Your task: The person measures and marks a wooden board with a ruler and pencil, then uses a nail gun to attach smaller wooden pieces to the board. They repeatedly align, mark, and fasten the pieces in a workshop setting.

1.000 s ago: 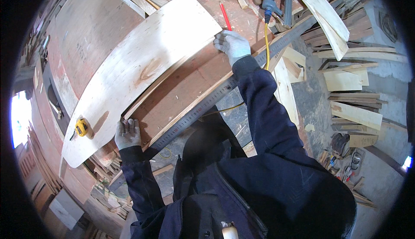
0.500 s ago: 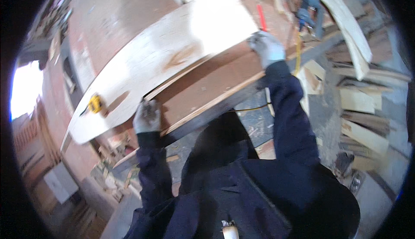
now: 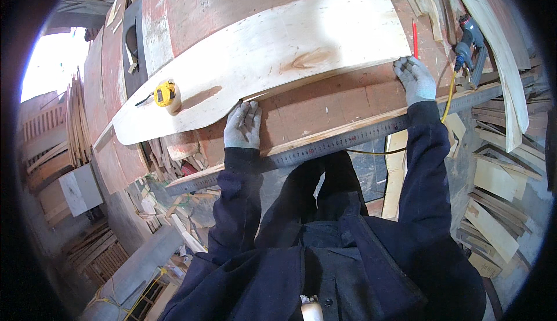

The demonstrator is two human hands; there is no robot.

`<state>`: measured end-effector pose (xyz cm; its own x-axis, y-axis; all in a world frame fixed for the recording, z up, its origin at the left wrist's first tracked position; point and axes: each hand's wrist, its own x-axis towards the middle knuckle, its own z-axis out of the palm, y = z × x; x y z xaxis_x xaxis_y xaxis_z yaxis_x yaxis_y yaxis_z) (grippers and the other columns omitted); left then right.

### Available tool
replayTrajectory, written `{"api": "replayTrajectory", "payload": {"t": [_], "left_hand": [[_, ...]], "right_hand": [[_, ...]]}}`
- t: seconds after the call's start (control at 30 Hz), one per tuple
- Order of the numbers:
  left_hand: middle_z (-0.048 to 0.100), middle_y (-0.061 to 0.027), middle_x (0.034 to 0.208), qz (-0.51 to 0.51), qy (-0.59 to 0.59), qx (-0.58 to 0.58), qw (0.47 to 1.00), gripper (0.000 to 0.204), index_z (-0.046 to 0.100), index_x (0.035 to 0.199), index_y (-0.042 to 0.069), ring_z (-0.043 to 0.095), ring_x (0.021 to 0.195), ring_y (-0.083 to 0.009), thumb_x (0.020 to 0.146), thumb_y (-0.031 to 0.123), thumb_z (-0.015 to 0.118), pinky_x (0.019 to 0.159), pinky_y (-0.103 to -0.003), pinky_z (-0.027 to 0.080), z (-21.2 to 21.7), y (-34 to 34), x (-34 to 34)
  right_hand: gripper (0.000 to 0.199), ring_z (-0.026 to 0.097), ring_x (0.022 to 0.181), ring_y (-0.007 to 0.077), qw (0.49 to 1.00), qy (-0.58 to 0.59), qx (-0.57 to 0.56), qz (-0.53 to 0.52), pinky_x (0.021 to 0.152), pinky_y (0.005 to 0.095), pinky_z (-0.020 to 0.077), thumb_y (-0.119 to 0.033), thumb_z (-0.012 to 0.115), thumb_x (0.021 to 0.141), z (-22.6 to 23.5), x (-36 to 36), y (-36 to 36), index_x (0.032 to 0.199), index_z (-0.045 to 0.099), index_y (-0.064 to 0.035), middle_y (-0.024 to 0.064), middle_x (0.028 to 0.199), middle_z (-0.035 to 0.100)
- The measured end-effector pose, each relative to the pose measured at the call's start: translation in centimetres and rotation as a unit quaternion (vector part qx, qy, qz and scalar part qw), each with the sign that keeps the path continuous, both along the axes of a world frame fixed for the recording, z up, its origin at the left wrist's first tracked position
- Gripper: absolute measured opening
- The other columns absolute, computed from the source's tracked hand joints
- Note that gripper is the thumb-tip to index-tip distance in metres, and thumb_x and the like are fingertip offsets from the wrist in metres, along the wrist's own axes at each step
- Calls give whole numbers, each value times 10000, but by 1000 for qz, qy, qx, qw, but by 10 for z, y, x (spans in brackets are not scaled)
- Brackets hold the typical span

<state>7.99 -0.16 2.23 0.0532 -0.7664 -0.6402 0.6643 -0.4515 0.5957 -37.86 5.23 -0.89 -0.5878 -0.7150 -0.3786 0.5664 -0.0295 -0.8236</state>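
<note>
A long, pale wooden board (image 3: 255,48) with curved outlines lies on a reddish worktable (image 3: 342,97). My left hand (image 3: 243,125), in a light grey glove, has its bent fingers at the notch in the board's near edge. At the board's right near corner, the fingertips of my gloved right hand (image 3: 416,78) close on the edge. Between the hands runs a narrow pale band (image 3: 290,84) under that edge; I cannot tell whether it is a separate strip. On the board's left part sits a yellow tape measure (image 3: 165,93).
A long metal ruler (image 3: 313,150) runs along the table's near edge. Beyond my right hand are a red pencil-like stick (image 3: 415,39) and an air nailer (image 3: 469,45) with a yellow hose (image 3: 448,97). Wood offcuts (image 3: 493,228) are piled at the right.
The view has shifted, so the board and both hands appear farther right and higher. The narrow band now sits closer against the board's edge. Both hands stay at the same ends.
</note>
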Motion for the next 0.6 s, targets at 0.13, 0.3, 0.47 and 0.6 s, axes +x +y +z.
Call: {"api": "replayTrajectory", "payload": {"t": [0.13, 0.3, 0.47, 0.6], "left_hand": [[661, -133, 1109, 0, 8, 20, 1000, 185, 613, 1114, 14, 632, 1111, -329, 966, 121, 589, 1045, -482, 492, -3, -2, 3], [655, -107, 1124, -54, 3, 40, 998, 195, 609, 1143, 91, 634, 1113, -315, 971, 179, 585, 980, -478, 516, -3, -4, 9], [633, -115, 1140, -30, -51, 69, 996, 228, 528, 1166, 116, 633, 1119, -321, 950, 151, 593, 985, -479, 523, -1, -6, 5], [619, -121, 1158, -45, -50, 18, 998, 230, 513, 1182, 80, 614, 1148, -323, 959, 112, 560, 1016, -490, 514, -1, -3, 4]], "right_hand": [[312, 647, 1024, 364, 1000, 9, -3, -2, 960, 509, 532, -57, 467, 965, -2, 2, -2, 1242, 539, 67, 222, 1106, 639], [242, 661, 948, 291, 998, -7, -58, 8, 885, 427, 561, -55, 507, 955, 1, 6, -1, 1151, 615, 37, 159, 1014, 663], [290, 648, 1040, 369, 1000, 11, 2, -8, 937, 495, 546, -35, 464, 955, 7, 11, -3, 1214, 568, 44, 205, 1111, 646], [283, 682, 950, 333, 999, 0, -25, -28, 832, 447, 590, -1, 484, 921, 6, 12, -4, 1179, 596, 36, 184, 1059, 668]]}}
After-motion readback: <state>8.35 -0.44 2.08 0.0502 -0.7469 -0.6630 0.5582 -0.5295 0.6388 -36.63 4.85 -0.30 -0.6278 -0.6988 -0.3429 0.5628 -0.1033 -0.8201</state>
